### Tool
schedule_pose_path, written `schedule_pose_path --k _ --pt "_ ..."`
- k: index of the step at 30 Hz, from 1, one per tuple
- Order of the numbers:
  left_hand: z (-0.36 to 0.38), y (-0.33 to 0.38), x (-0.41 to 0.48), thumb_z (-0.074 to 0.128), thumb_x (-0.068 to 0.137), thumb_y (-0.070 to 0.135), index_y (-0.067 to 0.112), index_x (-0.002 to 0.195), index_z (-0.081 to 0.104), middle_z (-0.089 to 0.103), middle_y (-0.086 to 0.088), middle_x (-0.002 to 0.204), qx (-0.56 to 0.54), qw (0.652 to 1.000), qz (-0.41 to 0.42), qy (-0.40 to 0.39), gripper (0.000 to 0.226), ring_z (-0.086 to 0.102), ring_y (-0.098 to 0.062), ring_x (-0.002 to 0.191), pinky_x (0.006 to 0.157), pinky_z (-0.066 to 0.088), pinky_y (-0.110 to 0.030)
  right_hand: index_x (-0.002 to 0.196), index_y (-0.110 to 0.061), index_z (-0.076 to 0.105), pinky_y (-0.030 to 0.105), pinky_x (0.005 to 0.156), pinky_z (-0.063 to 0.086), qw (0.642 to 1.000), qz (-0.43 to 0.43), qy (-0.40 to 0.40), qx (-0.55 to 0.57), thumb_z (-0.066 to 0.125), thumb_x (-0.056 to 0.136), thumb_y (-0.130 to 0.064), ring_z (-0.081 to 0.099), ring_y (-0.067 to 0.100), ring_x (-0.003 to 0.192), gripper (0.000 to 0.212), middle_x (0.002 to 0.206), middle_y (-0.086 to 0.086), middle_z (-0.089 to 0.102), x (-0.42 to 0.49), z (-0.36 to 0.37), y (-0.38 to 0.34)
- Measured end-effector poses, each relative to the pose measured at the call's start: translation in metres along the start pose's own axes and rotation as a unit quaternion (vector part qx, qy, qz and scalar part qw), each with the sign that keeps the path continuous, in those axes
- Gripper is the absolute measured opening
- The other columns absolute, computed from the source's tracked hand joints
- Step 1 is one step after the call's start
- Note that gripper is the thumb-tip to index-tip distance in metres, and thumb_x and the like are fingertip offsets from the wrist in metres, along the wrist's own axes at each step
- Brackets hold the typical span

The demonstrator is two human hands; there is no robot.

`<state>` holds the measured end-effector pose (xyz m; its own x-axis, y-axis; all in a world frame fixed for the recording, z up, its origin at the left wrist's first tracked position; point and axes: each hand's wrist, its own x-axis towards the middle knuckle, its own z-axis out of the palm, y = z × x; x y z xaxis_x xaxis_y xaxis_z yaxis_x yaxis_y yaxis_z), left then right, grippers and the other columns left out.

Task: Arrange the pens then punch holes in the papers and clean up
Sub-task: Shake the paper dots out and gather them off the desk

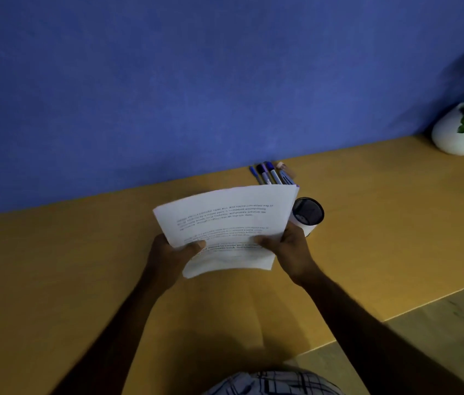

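Item 1: stack of white printed paper sheets [225, 223], several lines of dark text on the top sheet, held up above the yellow-orange wooden desk [68, 266] near the middle of the scene. The far edge curves upward; the near corners fan apart slightly, showing more than 1 sheet.

Item 2: left hand [169, 253], clamped on the near left edge of the stack, thumb on top of the top sheet, fingers hidden beneath.

Item 3: right hand [289, 248], clamped on the near right edge of the stack, thumb on top, fingers hidden beneath.

Item 4: row of pens and markers [272, 173] with blue, black and purple caps, lying side by side on the desk at the far edge, close to the blue wall [168, 81]. Their near ends are hidden behind the stack, so the exact count cannot be told.

Item 5: cylindrical holder with black mesh top and white lower band [309, 213], on the desk just right of the stack, behind the right hand, tilted toward the viewer.

Item 6: round white pot with green leafy plant [458, 132], far right on the desk, against the wall.

Item 7: checked fabric [273, 383], near bottom edge.
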<state>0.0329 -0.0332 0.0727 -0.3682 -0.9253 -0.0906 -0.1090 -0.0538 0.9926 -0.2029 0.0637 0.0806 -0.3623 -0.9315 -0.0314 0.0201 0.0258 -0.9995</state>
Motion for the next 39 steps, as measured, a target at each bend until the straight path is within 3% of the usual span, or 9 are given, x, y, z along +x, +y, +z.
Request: schedule_pose_path --k 10,14,17,21,26,28,30,34,39 --pt "0.02 0.001 -0.017 0.079 0.071 0.029 0.049 0.094 0.068 0.072 0.025 0.096 0.002 0.996 0.044 0.08 0.033 0.07 0.001 0.09 0.058 0.054 -0.013 0.101 -0.039 0.074 0.029 0.082 0.058 0.999 -0.025 -0.019 0.015 0.078 0.078 -0.002 0.07 0.016 0.103 0.044 0.113 -0.01 0.073 0.003 -0.003 -0.007" --pt "0.03 -0.003 -0.018 0.081 0.075 0.017 0.038 0.091 0.07 0.075 0.019 0.092 -0.021 0.997 0.011 0.075 0.029 0.072 -0.004 0.086 0.058 0.057 -0.02 0.095 -0.036 0.075 0.043 0.082 0.06 1.0 -0.018 -0.005 -0.011 0.079 0.077 -0.004 0.071 0.018 0.098 0.037 0.107 -0.006 0.075 0.004 -0.008 0.001" --pt "0.033 0.001 -0.019 0.081 0.074 0.014 0.037 0.091 0.069 0.073 0.024 0.091 -0.024 0.994 0.027 0.103 0.031 0.071 -0.002 0.087 0.058 0.055 -0.015 0.095 -0.04 0.075 0.038 0.08 0.06 0.999 -0.032 -0.013 -0.006 0.079 0.077 -0.008 0.071 0.018 0.099 0.037 0.109 -0.008 0.074 0.008 -0.008 -0.005" --pt "0.021 0.008 -0.016 0.081 0.074 0.012 0.043 0.1 0.067 0.073 0.02 0.102 0.017 0.992 0.085 0.093 0.043 0.069 -0.002 0.096 0.069 0.057 -0.015 0.099 -0.03 0.075 0.028 0.08 0.058 0.998 -0.063 -0.017 0.019 0.08 0.075 -0.007 0.071 0.017 0.1 0.034 0.109 -0.004 0.075 0.014 -0.014 -0.008" --pt "0.017 -0.011 -0.015 0.079 0.076 0.009 0.02 0.104 0.069 0.073 0.007 0.097 0.069 0.995 0.033 0.071 0.032 0.069 -0.002 0.092 0.082 0.06 -0.031 0.104 -0.009 0.07 0.038 0.088 0.056 1.0 -0.012 -0.01 -0.026 0.083 0.072 -0.007 0.069 0.02 0.1 0.035 0.105 0.006 0.074 0.012 -0.018 0.016" --pt "0.025 -0.012 -0.007 0.067 0.085 0.001 0.024 0.101 0.068 0.072 -0.001 0.106 0.134 0.99 -0.018 0.04 0.028 0.067 0.0 0.094 0.087 0.057 -0.025 0.1 -0.004 0.068 0.043 0.082 0.057 1.0 -0.019 -0.017 -0.009 0.081 0.071 -0.002 0.069 0.026 0.093 0.031 0.098 0.013 0.072 0.011 -0.019 0.022" --pt "0.029 -0.005 -0.003 0.057 0.09 0.001 0.022 0.106 0.062 0.069 0.002 0.118 0.225 0.968 -0.094 0.065 0.027 0.064 0.002 0.103 0.092 0.05 -0.015 0.094 -0.009 0.07 0.035 0.075 0.058 0.999 -0.025 -0.023 -0.006 0.071 0.072 -0.004 0.07 0.022 0.088 0.023 0.093 0.011 0.073 0.011 -0.017 0.02" --pt "0.024 0.0 -0.011 0.075 0.08 0.021 0.029 0.101 0.066 0.069 0.02 0.096 0.078 0.991 0.044 0.099 0.025 0.068 0.001 0.095 0.072 0.057 -0.015 0.095 -0.027 0.073 0.023 0.079 0.055 0.999 -0.043 0.005 -0.014 0.08 0.076 -0.008 0.071 0.013 0.094 0.028 0.098 -0.004 0.076 0.014 -0.015 0.01" --pt "0.027 -0.008 -0.011 0.076 0.08 0.018 0.037 0.103 0.063 0.07 0.014 0.103 0.051 0.994 0.039 0.086 0.032 0.067 0.0 0.097 0.071 0.057 -0.016 0.102 -0.037 0.07 0.019 0.08 0.055 1.0 -0.02 -0.003 -0.014 0.078 0.078 -0.006 0.068 0.008 0.103 0.04 0.11 -0.014 0.073 0.013 -0.015 0.018"
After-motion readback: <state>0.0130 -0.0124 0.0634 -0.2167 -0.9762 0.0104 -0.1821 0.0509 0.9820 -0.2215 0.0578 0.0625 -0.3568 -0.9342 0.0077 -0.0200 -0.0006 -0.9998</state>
